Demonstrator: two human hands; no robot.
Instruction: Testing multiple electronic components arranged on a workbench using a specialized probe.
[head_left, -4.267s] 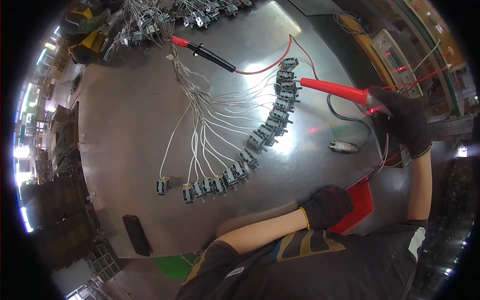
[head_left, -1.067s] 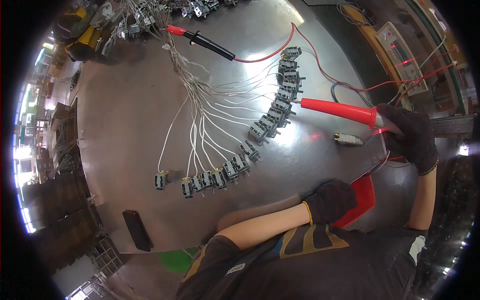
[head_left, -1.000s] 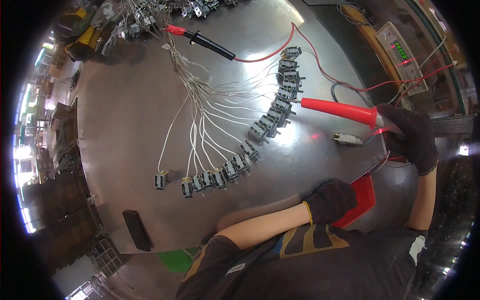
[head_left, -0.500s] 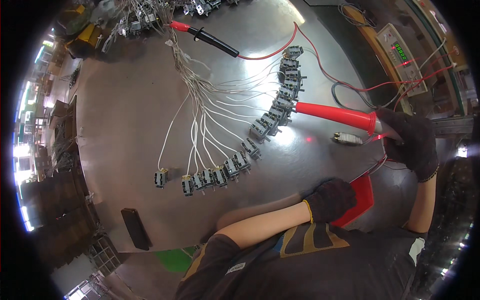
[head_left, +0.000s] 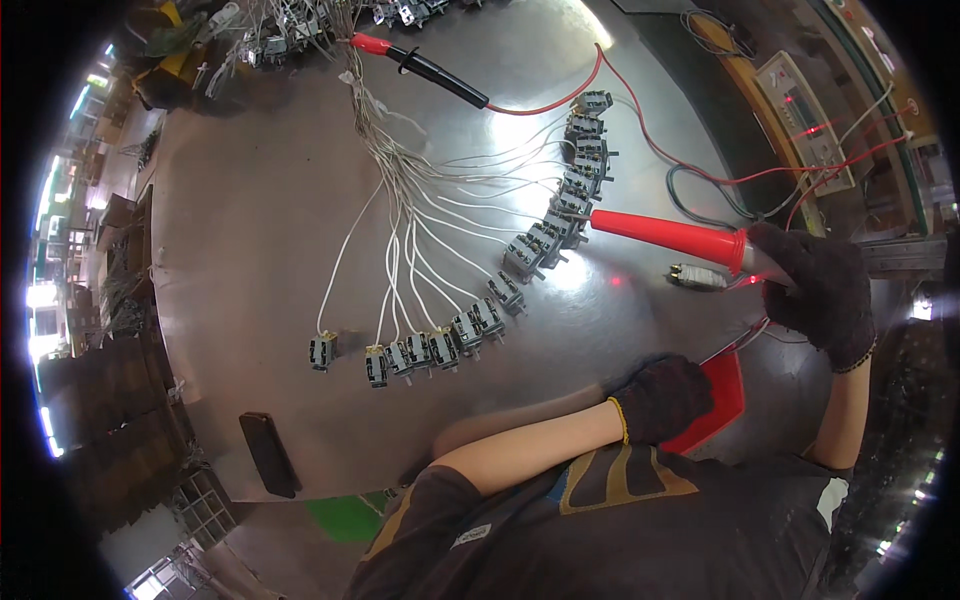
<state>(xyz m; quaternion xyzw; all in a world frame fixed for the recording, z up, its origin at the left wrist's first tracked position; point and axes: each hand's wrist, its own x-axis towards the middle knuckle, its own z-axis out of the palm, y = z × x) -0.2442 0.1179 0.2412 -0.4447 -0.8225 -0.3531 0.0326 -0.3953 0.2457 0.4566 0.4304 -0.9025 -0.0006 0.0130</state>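
My right hand (head_left: 815,290), in a dark knitted glove, is closed around the grey rear part of a red test probe (head_left: 665,232). The probe's thin metal tip reaches one of the small grey switches (head_left: 568,222) in a curved row; whether it touches a terminal is too small to tell. White wires (head_left: 400,185) fan out from a bundle to these switches. My left hand (head_left: 665,400), gloved alike, rests curled at the table's near edge, beside a red tray (head_left: 725,400). Its fingers are folded, and nothing shows in them.
A black probe (head_left: 440,78) with a red end lies by the wire bundle, its red lead (head_left: 640,130) running right. A meter box (head_left: 805,120) stands at the right. A pale connector (head_left: 698,276) lies below the red probe. A phone (head_left: 269,455) lies at the near left.
The meter's green digits have gone dark. The whole view has shifted slightly; my right hand keeps the red probe at the same switch, and my left hand has not moved.
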